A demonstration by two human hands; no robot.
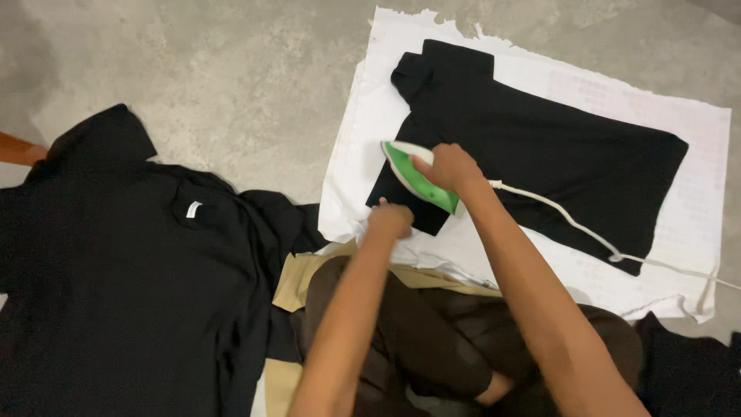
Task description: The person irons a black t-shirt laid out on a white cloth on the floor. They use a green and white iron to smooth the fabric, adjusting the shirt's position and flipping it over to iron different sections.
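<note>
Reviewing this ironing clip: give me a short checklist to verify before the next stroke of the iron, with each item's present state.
1. Right hand grips the green and white iron by its handle: ok.
2. Left hand pins the sleeve edge of the black shirt, but sits close beside the iron: not ok.
3. Shirt lies fully on the white cloth, off the concrete floor: ok.
4. White cord trails across the shirt, in the way of strokes to the right: not ok.
5. Iron's heat: cannot tell.
6. Pile of black garments lies apart from the iron: ok.
</note>
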